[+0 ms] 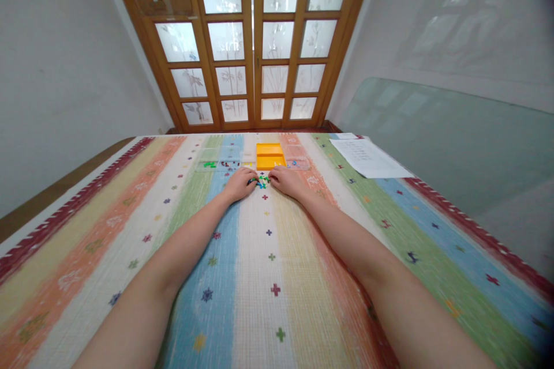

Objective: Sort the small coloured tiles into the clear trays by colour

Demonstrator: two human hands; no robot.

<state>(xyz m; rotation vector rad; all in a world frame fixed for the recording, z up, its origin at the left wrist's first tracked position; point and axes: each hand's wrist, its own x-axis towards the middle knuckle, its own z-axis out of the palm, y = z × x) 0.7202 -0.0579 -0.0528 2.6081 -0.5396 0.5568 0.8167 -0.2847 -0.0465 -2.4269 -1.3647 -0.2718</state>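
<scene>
Both my arms stretch forward over a striped, many-coloured cloth (pixel 268 277). My left hand (pixel 240 183) and my right hand (pixel 286 180) rest side by side on the cloth, fingers curled inward around a small heap of tiny coloured pieces (pixel 262 183), green, blue and red. The fingertips touch the heap; what they pinch is too small to make out. Just beyond the hands lies an orange tray (pixel 270 156). Left of it stands a clear tray (pixel 219 164) with green and dark pieces in separate compartments.
Another clear tray (pixel 296 159) sits right of the orange one. A printed white sheet (pixel 367 157) lies at the far right of the cloth. Wooden doors with frosted glass (pixel 253 40) stand behind. A glass pane (pixel 450 138) leans on the right wall.
</scene>
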